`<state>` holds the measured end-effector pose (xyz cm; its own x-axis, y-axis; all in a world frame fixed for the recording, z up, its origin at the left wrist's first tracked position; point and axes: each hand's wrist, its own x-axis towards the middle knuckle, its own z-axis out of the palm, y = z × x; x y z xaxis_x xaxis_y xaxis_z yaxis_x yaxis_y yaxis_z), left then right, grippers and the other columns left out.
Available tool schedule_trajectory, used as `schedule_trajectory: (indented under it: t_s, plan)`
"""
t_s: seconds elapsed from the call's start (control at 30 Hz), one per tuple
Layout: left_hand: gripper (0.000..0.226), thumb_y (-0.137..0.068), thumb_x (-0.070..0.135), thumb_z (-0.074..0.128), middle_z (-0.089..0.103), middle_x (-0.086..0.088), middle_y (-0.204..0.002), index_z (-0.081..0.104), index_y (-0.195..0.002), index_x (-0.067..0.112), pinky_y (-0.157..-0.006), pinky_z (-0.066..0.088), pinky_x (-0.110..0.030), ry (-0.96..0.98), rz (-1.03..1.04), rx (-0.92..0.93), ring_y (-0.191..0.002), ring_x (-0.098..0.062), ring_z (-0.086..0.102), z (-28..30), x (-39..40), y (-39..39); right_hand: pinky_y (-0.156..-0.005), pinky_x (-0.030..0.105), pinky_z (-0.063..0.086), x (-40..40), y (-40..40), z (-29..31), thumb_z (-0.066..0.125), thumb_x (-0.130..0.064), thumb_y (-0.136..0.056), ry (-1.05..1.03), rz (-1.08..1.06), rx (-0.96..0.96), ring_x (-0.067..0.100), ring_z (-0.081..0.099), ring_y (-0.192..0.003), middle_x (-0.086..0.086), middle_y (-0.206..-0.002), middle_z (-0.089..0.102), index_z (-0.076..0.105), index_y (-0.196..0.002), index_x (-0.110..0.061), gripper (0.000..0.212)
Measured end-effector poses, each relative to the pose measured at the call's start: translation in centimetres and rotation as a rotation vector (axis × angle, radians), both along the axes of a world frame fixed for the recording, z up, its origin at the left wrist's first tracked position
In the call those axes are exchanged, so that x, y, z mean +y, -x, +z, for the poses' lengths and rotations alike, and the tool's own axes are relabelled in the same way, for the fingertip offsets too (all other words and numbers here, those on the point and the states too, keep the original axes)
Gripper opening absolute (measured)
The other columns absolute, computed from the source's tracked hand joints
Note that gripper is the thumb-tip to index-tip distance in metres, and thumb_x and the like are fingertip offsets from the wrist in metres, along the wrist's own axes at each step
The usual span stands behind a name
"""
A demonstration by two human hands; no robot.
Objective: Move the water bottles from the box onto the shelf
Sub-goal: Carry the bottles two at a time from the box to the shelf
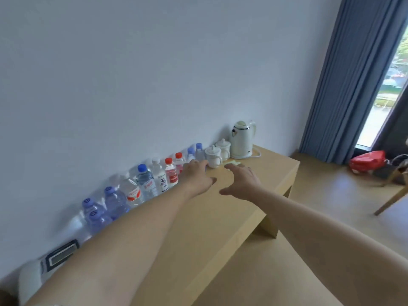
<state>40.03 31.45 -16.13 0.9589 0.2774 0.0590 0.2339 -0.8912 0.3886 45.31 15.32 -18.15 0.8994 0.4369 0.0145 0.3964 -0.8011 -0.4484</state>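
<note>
Water bottles (145,184) stand in a row along the wall on the shelf (220,217). Both arms reach out over it, left hand (196,175) beside the bottles, right hand (242,182) spread.

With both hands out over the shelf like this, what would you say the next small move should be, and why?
Probably draw both hands back. The left hand and right hand are open and hold nothing, the bottles stand in a row along the wall on the shelf, and no box is in view to reach into.

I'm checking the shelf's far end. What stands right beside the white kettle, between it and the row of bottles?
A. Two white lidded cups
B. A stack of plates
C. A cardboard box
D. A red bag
A: two white lidded cups stand next to the kettle, ahead of the bottles along the wall.
</note>
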Motion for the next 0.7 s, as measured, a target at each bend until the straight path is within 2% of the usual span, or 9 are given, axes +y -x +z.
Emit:
schedule_trajectory:
  t_s: [0.17, 0.3, 0.43, 0.6, 0.7]
  plan:
    - [0.075, -0.087, 0.048, 0.074, 0.044, -0.007, -0.154, 0.043, -0.151, 0.026, -0.111, 0.043, -0.046, -0.034, -0.144, 0.089, -0.142, -0.030, 0.039, -0.6, -13.7, -5.9, -0.099, 0.042, 0.041, -14.5, -3.4, -0.4, 0.083, -0.051, -0.073, 0.049, -0.177, 0.029, 0.031, 0.040, -0.134, 0.007, -0.143, 0.048, 0.033, -0.154, -0.031, 0.097]
    - [0.076, -0.085, 0.049, 0.076, 0.044, -0.011, -0.149, 0.043, -0.149, 0.025, -0.109, 0.043, -0.050, -0.118, -0.311, 0.122, -0.140, -0.033, 0.038, -0.5, -26.8, -10.4, -0.103, 0.046, 0.042, -27.2, -5.0, -0.4, 0.083, -0.052, -0.073, 0.069, -0.354, 0.013, 0.032, 0.040, -0.136, 0.007, -0.148, 0.046, 0.034, -0.153, -0.034, 0.096]
    - [0.075, -0.086, 0.050, 0.074, 0.041, -0.010, -0.151, 0.041, -0.149, 0.026, -0.108, 0.041, -0.048, -0.142, -0.511, 0.112, -0.141, -0.033, 0.035, -0.3, -38.8, -13.3, -0.103, 0.045, 0.043, -38.6, -5.0, -0.1, 0.084, -0.051, -0.075, 0.088, -0.519, 0.019, 0.031, 0.042, -0.134, 0.007, -0.148, 0.047, 0.034, -0.153, -0.033, 0.095]
    - [0.078, -0.086, 0.053, 0.072, 0.039, -0.008, -0.154, 0.039, -0.152, 0.028, -0.109, 0.041, -0.044, -0.160, -0.715, 0.130, -0.142, -0.030, 0.034, -0.7, -51.3, -15.4, -0.105, 0.046, 0.046, -50.6, -3.5, -0.4, 0.085, -0.050, -0.075, 0.068, -0.741, 0.082, 0.030, 0.042, -0.135, 0.007, -0.150, 0.046, 0.034, -0.152, -0.032, 0.094]
    - [0.078, -0.086, 0.056, 0.070, 0.040, -0.006, -0.154, 0.039, -0.153, 0.033, -0.106, 0.042, -0.045, -0.169, -0.835, 0.140, -0.140, -0.029, 0.037, -1.6, -58.1, -16.2, -0.104, 0.044, 0.043, -56.5, -2.1, -1.3, 0.083, -0.051, -0.076, 0.062, -0.874, 0.087, 0.028, 0.042, -0.135, 0.003, -0.150, 0.046, 0.035, -0.152, -0.034, 0.091]
